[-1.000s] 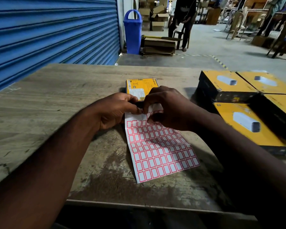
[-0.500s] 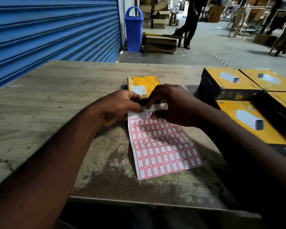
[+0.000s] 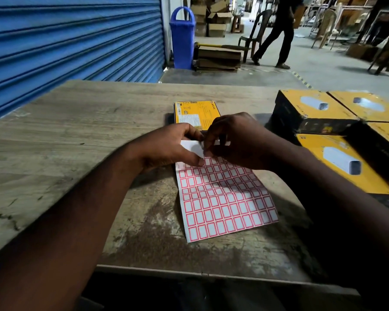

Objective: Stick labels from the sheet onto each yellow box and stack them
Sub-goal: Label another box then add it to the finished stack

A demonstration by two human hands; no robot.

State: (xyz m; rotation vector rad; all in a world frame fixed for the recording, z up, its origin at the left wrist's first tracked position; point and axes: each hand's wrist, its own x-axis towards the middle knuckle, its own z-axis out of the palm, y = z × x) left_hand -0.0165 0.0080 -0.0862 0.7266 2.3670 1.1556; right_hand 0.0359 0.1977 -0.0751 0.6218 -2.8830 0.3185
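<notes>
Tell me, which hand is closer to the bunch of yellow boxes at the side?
The right hand. It works at the top edge of the label sheet, on the side facing the yellow boxes; the left hand pinches that edge beyond it, farther away.

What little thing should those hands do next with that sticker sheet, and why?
Probably peel one label free: the left hand pinches the lifted top edge of the label sheet, the right hand picks at it, and the yellow box lies just beyond.

Both forearms reached fwd & met mid-frame, L hand [image 3: 173, 147] pinching folded-up top edge of label sheet [image 3: 222, 198], R hand [image 3: 239, 140] w/ curled fingers pinching same edge.
</notes>
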